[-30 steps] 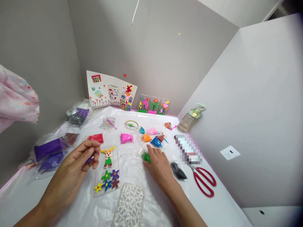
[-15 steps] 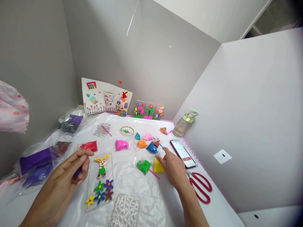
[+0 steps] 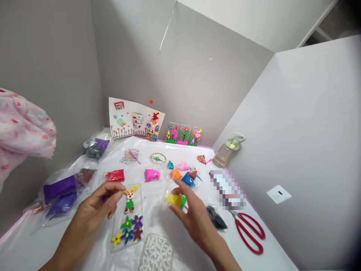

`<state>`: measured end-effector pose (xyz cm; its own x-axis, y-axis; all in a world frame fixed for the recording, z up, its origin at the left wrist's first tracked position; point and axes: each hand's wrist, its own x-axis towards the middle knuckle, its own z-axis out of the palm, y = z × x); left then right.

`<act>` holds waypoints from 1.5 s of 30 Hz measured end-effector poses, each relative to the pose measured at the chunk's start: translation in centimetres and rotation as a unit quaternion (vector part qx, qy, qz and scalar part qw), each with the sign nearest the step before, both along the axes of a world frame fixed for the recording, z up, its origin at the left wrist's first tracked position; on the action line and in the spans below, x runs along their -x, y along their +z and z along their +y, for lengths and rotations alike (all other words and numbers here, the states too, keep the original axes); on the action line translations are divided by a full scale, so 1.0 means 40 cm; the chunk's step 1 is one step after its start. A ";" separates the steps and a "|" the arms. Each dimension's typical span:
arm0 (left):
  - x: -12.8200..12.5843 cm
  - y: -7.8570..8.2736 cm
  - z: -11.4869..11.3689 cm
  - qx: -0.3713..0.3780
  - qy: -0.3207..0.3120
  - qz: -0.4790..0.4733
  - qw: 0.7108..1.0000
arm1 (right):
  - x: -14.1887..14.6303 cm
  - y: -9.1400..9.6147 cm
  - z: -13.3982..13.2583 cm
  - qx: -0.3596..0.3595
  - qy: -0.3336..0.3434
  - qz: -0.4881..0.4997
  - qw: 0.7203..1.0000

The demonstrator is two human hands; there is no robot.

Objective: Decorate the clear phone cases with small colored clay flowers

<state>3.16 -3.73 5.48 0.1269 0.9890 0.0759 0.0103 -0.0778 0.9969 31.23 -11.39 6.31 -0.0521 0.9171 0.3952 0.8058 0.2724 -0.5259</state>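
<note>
At the near edge of the white-covered bench point(image 3: 153, 210), a whitish lattice-patterned case point(image 3: 156, 254), lying flat. Beyond it to the left, a clear case point(image 3: 137, 205) with a green-suited, yellow-eared rabbit point(image 3: 129, 203) above five star-shaped flowers point(image 3: 128, 236); far over to the right, red-handled scissors point(image 3: 241, 236). Beside and partly over the clear case, the left hand point(image 3: 96, 210), curled around a purple piece point(image 3: 106, 198) mostly hidden by the fingers, with thumb and forefinger close to a rabbit ear; impossible to tell whether touching. Opposite, the right hand point(image 3: 196, 214), pinching a yellow packet point(image 3: 173, 199) between thumb and fingers, with a green packet point(image 3: 183, 202) partly showing behind. Right of that hand, a black packet point(image 3: 216, 218). Farther off, a blurred-out phone point(image 3: 227, 188), then blue point(image 3: 188, 180), orange point(image 3: 176, 174), magenta point(image 3: 152, 175) and red point(image 3: 115, 175) packets. Farther still, a greenish bottle point(image 3: 225, 152), and by the grey wall point(image 3: 186, 86), three decorated cases point(image 3: 184, 133) and a drawing sheet point(image 3: 135, 118).
</note>
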 end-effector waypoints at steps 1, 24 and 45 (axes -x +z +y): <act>-0.001 -0.006 -0.002 -0.017 -0.025 0.028 0.999 | 0.026 -0.003 -0.006 -0.007 0.030 -0.006 1.000; 0.008 -0.024 0.019 -0.017 -0.027 0.076 0.997 | -0.148 -0.064 0.117 0.057 -0.217 -0.156 0.962; -0.040 -0.024 -0.023 -0.049 -0.120 0.108 0.986 | 0.124 -0.005 0.031 0.160 0.084 0.526 0.831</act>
<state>4.76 -4.67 4.51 0.3799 0.9179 0.1150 0.1906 -0.1993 0.9612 26.28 -10.13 6.09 0.0289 0.9988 0.0401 -0.1804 0.0447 -0.9826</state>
